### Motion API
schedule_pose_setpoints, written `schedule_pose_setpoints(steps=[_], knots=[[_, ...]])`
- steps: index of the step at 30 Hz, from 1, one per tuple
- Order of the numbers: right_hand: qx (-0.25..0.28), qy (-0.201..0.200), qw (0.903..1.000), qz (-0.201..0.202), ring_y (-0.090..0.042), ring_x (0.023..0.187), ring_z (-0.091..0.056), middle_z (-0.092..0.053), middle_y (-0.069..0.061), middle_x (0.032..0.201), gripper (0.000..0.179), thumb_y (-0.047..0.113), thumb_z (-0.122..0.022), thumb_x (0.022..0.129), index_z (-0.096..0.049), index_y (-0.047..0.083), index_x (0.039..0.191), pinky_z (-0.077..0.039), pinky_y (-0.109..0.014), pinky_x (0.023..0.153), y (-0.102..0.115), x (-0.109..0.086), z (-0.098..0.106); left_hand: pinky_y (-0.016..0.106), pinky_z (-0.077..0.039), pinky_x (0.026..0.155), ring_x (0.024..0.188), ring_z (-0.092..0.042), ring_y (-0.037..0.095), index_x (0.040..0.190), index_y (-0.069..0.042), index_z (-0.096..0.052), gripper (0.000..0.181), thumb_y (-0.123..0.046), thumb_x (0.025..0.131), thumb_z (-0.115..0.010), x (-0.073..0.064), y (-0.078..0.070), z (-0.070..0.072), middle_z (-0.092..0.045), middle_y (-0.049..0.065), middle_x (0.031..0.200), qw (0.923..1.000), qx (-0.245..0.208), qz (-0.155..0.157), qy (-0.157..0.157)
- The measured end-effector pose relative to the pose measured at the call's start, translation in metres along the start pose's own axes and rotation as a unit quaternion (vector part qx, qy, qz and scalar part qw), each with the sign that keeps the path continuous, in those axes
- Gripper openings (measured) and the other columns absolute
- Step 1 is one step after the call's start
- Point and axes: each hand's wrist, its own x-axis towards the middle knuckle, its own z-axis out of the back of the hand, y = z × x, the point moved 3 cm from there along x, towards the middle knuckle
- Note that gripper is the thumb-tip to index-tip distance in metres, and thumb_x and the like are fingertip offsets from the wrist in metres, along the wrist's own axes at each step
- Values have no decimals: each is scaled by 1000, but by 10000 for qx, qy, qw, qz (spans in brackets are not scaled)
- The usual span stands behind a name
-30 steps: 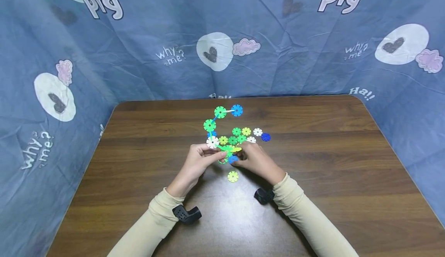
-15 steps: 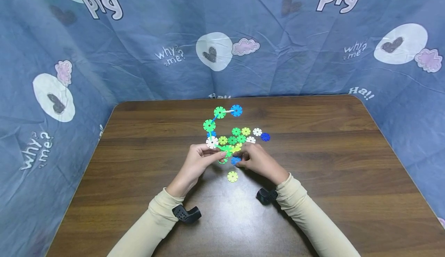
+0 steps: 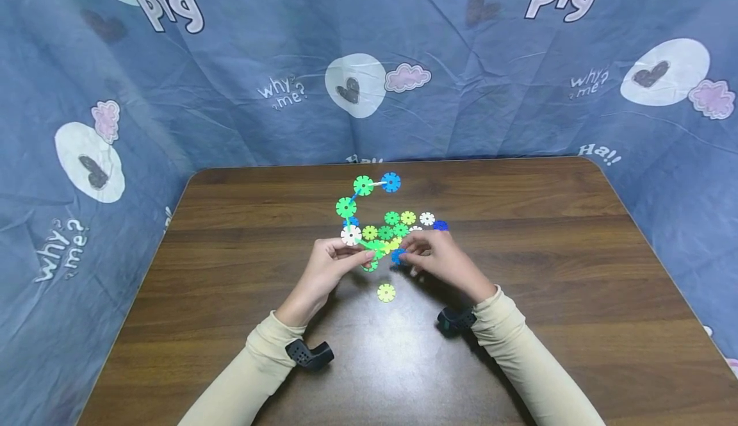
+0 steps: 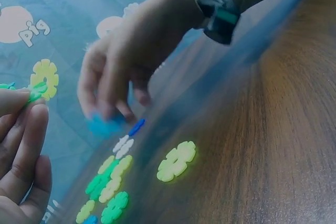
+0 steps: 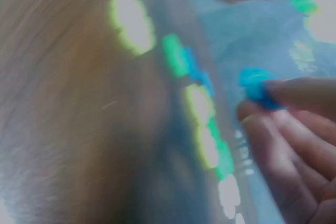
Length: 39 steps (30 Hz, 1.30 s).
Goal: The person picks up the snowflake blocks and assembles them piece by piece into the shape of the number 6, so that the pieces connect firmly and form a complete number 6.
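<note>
My left hand (image 3: 334, 266) pinches one end of a chain of notched plastic snowflake discs between thumb and fingers. Along the chain, a white disc (image 3: 351, 236), green discs (image 3: 346, 207) and a blue disc (image 3: 391, 182) at the far end alternate with edge-on pieces. A yellow disc (image 4: 44, 80) stands just past the left fingertips in the left wrist view. To the right, my right hand (image 3: 441, 259) pinches a loose blue disc (image 5: 257, 85) by its edge, apart from the chain. That hand is blurred in the left wrist view.
Loose discs in green (image 3: 392, 218), yellow (image 3: 408, 217), white (image 3: 427, 219) and dark blue (image 3: 441, 225) lie on the wooden table (image 3: 230, 298) beyond the hands. A single yellow disc (image 3: 386, 293) lies nearer. Behind the table hangs a blue printed cloth (image 3: 230, 61).
My right hand has drawn away from the chain to the right, carrying the blue disc. The yellow disc by the left fingertips has turned from edge-on. My left hand stays almost in place.
</note>
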Motion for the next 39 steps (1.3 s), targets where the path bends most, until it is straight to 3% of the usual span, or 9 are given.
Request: schedule_pose_setpoints(steps=[3, 6, 8, 14, 18, 22, 29, 35, 39], knots=[[1066, -437, 9932, -139, -23, 80, -77, -79, -10, 92, 17, 9, -76, 93, -74, 0, 107, -64, -32, 74, 0, -4, 14, 31, -61, 86, 75, -77, 17, 100, 8, -75, 21, -9, 90, -80, 1, 1, 1, -79, 18, 84, 10000, -33, -18, -29], [2039, -714, 9762, -175, -25, 84, -78, -80, -7, 92, 23, 8, -76, 92, -72, -6, 110, -65, -42, 76, 2, -7, 24, 32, -61, 86, 75, -77, 20, 99, 6, -76, 19, -10, 90, -80, 1, 0, 2, -78, 18, 84, 10000, -29, -37, -50], [2385, -728, 9682, -179, -25, 84, -79, -80, -4, 90, 25, 7, -77, 92, -71, -8, 111, -65, -46, 75, 3, -7, 26, 31, -61, 85, 75, -76, 19, 99, 6, -76, 20, -10, 90, -80, 0, -1, 2, -78, 18, 83, 10000, -27, -59, -63], [2341, -655, 9699, -133, -30, 84, -79, -80, 1, 88, 23, 5, -77, 91, -71, -8, 110, -64, -50, 77, 8, -7, 23, 27, -61, 83, 72, -75, 13, 99, 8, -75, 20, -9, 90, -79, 0, -2, 2, -78, 20, 83, 9999, -49, -57, -67], [2294, -695, 9708, -123, -37, 86, -78, -80, -1, 88, 22, 6, -78, 91, -72, -6, 108, -64, -52, 77, 10, -8, 21, 31, -61, 85, 74, -76, 18, 99, 8, -75, 20, -9, 90, -80, 0, -2, 2, -78, 20, 85, 10000, -43, -18, -49], [2305, -739, 9702, -105, -34, 85, -78, -80, 0, 87, 20, 6, -78, 91, -72, -5, 106, -65, -49, 76, 11, -8, 20, 32, -62, 86, 76, -77, 21, 100, 8, -75, 21, -10, 90, -80, 0, -1, 2, -78, 20, 86, 10000, -49, -1, -34], [2375, -784, 9682, 12, -30, 82, -79, -80, -1, 87, 19, 3, -77, 91, -70, -8, 105, -65, -50, 73, 14, -7, 20, 31, -62, 85, 75, -77, 18, 101, 7, -75, 19, -8, 90, -79, 0, -2, 1, -80, 3, 80, 10000, -76, -35, -2], [2439, -625, 9678, -2, -25, 80, -79, -80, -1, 87, 21, 1, -75, 91, -68, -10, 108, -64, -51, 74, 13, -7, 17, 30, -62, 84, 74, -77, 19, 100, 9, -74, 19, -7, 90, -79, 0, -2, 1, -79, 16, 84, 9999, -114, -39, -22], [2534, -531, 9659, -30, -26, 80, -79, -80, 1, 86, 20, 0, -74, 92, -66, -11, 108, -64, -52, 75, 12, -6, 15, 31, -61, 86, 74, -76, 14, 102, 9, -75, 23, -9, 89, -80, -1, -2, 0, -80, 7, 82, 10000, -14, 20, -41]])
